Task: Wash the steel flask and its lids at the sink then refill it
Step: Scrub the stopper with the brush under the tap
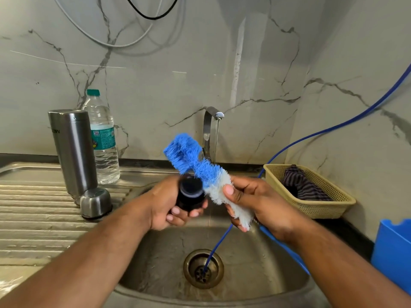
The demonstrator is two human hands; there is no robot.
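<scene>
Over the sink (255, 263), the left hand (171, 203) curls its fingers round a black lid (191, 193). The right hand (255, 203) grips a blue and white brush (200, 167) by its white end, bristles meeting the lid. A blue hose (219, 240) runs into the sink's drain (203, 268). Left of the sink, a steel cap (95, 202) sits before the upright flask (73, 150), a water bottle (103, 141) behind. Right of the sink stands a basket (311, 207). Behind the sink, the tap (210, 130) runs.
</scene>
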